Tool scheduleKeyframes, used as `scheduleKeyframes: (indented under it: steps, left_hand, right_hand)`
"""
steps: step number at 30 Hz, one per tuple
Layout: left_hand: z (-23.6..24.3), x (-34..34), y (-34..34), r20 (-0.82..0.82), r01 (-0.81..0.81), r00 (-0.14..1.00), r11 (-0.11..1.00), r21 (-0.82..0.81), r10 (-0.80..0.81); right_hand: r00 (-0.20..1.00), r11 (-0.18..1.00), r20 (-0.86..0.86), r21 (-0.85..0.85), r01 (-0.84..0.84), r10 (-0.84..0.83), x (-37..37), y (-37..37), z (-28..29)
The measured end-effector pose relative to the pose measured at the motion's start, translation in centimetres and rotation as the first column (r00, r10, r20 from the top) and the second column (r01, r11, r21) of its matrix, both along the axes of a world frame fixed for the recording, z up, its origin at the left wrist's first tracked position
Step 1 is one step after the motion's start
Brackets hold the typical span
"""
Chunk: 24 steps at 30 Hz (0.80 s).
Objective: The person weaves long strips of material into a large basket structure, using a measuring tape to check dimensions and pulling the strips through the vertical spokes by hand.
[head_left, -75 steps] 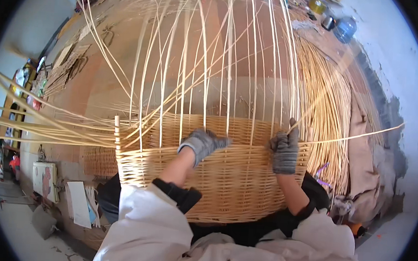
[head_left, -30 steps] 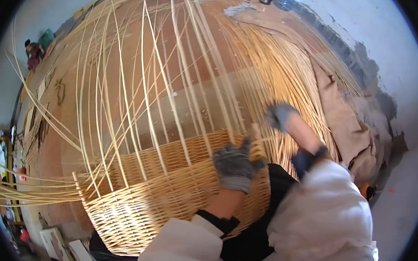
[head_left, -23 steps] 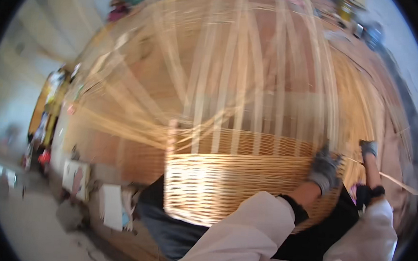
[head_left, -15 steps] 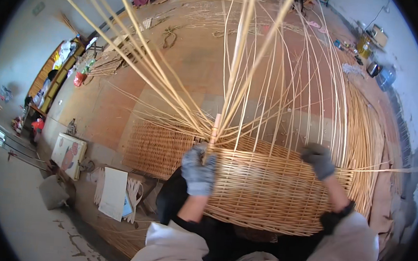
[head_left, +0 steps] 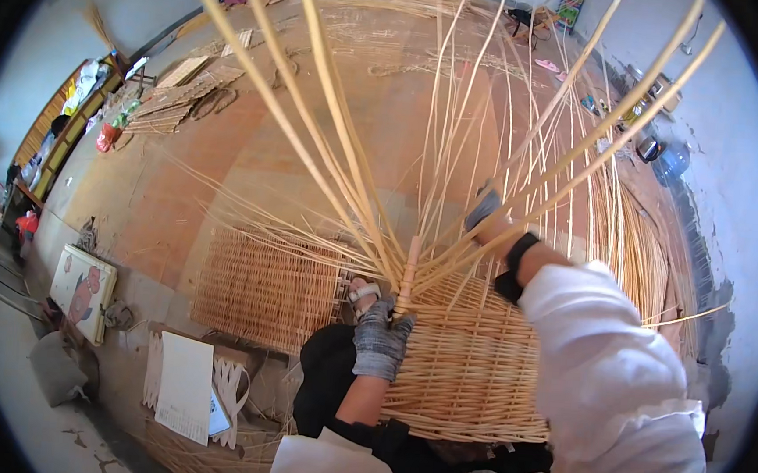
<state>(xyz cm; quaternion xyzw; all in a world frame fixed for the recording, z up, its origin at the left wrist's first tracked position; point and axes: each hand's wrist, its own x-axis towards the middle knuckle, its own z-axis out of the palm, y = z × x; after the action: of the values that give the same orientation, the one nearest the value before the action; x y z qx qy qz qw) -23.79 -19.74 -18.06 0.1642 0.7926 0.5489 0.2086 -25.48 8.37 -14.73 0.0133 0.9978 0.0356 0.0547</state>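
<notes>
A half-woven wicker basket [head_left: 467, 366] with tall upright rods lies across my lap. My left hand [head_left: 380, 340], in a grey knit glove, is closed on its near left corner, just below the short thick corner stake [head_left: 409, 278]. Thick willow rods [head_left: 316, 135] fan up and outward from that corner. Stretched forward over the basket, my right hand [head_left: 486, 211], also gloved, is among the uprights beyond the rim. Its fingers are partly hidden by the forearm and rods, so whether they grip a rod does not show.
A flat woven wicker panel [head_left: 261, 290] lies on the floor to the left. Nearer me are a low stool with a white paper [head_left: 185, 385] and a picture-covered box [head_left: 82, 293]. A bundle of long rods [head_left: 633, 254] lies right, a water jug [head_left: 671, 163] by the wall.
My right hand has moved from the basket's right end forward and left among the uprights. The view has shifted, and some thick rods now lean right. My left hand stays at the corner.
</notes>
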Motion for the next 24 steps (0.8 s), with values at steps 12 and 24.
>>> scheduleKeyframes:
  steps: [12,24]
  left_hand:
    - [5.5,4.3,7.1,-0.594,0.040,0.774,0.954,-0.298,-0.218]
    - [10.7,8.6,20.6,0.114,0.374,0.375,0.038,-0.927,-0.920]
  right_hand:
    - [0.924,0.967,0.377,-0.252,0.036,0.064,26.1,2.8,8.2]
    - [0.771,0.982,-0.626,-0.040,-0.184,0.118,33.9,-1.4,6.3]
